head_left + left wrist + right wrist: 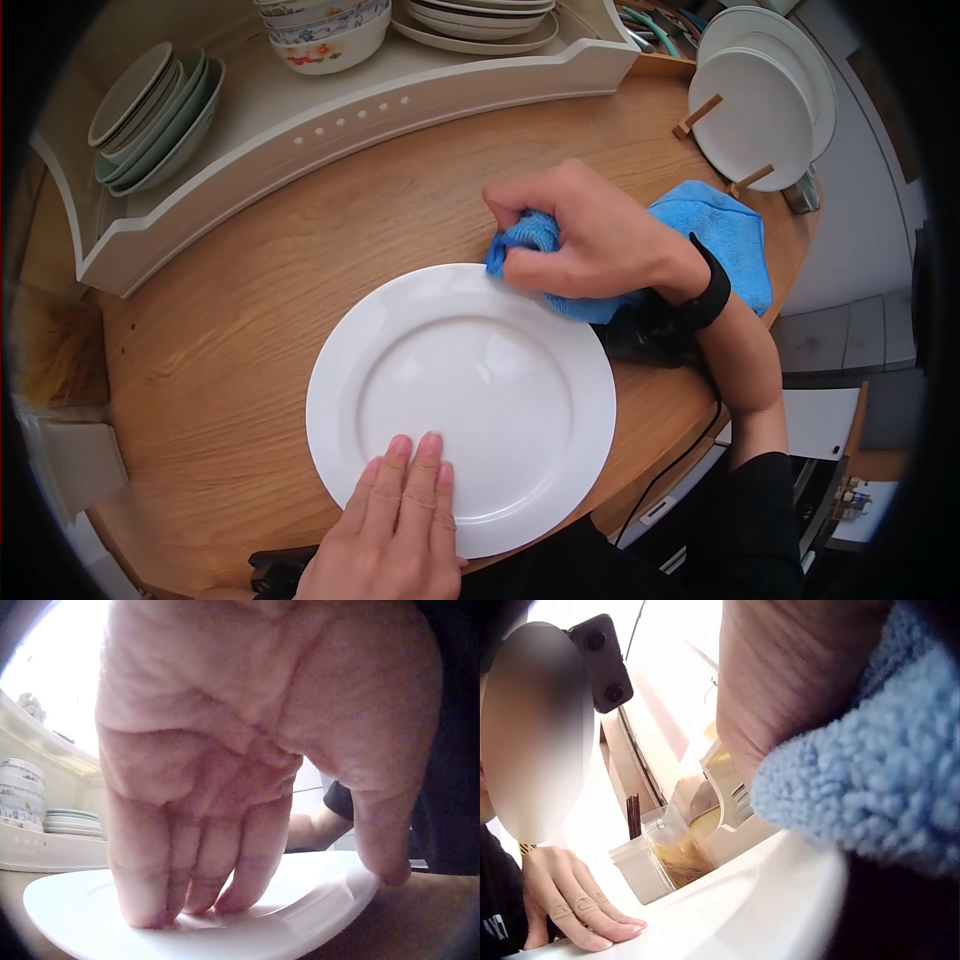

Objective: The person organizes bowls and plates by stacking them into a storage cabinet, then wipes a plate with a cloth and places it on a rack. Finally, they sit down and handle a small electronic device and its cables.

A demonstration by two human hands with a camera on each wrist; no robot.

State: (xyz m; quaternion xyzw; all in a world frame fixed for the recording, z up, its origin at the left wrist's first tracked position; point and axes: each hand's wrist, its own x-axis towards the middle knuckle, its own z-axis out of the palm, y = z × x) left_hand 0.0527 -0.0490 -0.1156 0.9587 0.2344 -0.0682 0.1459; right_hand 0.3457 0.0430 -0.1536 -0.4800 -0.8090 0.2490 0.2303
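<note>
A white round plate [465, 390] with a wide rim lies on the wooden table, near its front edge. My left hand [395, 525] rests on it from the front, fingers straight and fingertips on the plate's inner surface; in the left wrist view the thumb [384, 840] is at the rim. At the plate's far right rim my right hand [600, 235] grips a bunched blue cloth [538, 232], fingers curled round it. The rest of the cloth [715, 240] trails out to the right beneath the wrist. Its fluffy pile fills the right side of the right wrist view.
A cream shelf [350, 120] along the back holds stacked bowls [330, 40], plates [480, 20] and tilted green and white dishes [160, 120]. White plates [755, 120] stand in a wooden rack at the back right. A black cable [675, 455] runs down at the right.
</note>
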